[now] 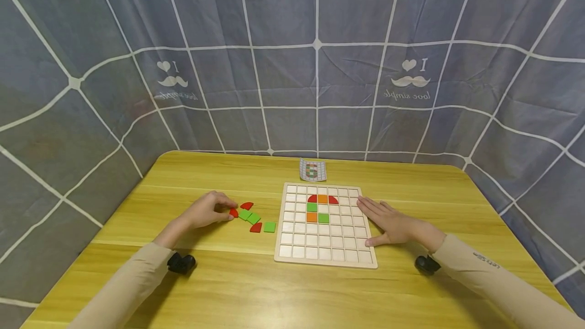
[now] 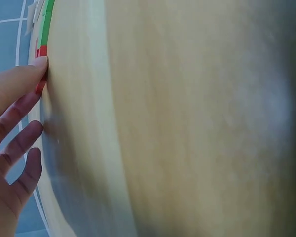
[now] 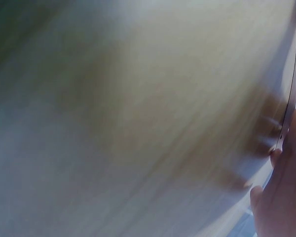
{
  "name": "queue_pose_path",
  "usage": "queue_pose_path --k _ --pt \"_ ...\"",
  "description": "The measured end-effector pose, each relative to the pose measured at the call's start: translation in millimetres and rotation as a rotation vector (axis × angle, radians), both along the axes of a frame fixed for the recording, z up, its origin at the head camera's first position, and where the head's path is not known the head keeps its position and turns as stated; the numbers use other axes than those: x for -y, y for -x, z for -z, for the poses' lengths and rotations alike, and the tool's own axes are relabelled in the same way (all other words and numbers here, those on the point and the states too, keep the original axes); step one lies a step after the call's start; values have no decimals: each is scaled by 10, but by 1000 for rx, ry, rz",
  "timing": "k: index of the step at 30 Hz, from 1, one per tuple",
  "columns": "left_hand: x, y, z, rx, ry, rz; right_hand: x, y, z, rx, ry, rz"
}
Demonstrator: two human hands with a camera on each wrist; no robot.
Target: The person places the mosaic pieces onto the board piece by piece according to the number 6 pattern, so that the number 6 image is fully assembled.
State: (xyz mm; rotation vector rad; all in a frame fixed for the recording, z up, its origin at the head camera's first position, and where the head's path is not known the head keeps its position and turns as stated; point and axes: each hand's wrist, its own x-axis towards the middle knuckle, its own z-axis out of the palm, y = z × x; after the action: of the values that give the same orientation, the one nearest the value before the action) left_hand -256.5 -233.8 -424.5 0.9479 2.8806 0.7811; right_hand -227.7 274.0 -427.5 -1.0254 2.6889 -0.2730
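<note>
My left hand [image 1: 207,210] pinches a red quarter-circle tile [image 1: 234,212] between thumb and index finger, its other fingers spread in the left wrist view. Right beside that tile lie overlapping green square tiles [image 1: 253,218], with another red quarter-circle tile [image 1: 247,206] behind them. Nearer the board are a third red quarter-circle [image 1: 256,227] and a lone green square [image 1: 269,227]. My right hand [image 1: 393,225] rests with fingers extended on the right edge of the wooden grid board [image 1: 299,240]. Red, orange and green tiles [image 1: 323,218] sit in cells of the board's upper middle.
A small pattern card [image 1: 313,170] with a coloured figure on a grid lies behind the board. The wooden table [image 1: 219,288] runs back to a grey-blue curtain [image 1: 283,80] with white lines. Dark wrist cameras [image 1: 181,263] are strapped to both sleeves.
</note>
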Motion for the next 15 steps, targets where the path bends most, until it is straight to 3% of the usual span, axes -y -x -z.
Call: queue_pose_path --k 6,15 --pt "9 -15 -11 -54 50 0 2 4 -2 1 11 -2" --pt "20 -8 -12 -61 77 -12 2 11 -10 -2 0 -7"
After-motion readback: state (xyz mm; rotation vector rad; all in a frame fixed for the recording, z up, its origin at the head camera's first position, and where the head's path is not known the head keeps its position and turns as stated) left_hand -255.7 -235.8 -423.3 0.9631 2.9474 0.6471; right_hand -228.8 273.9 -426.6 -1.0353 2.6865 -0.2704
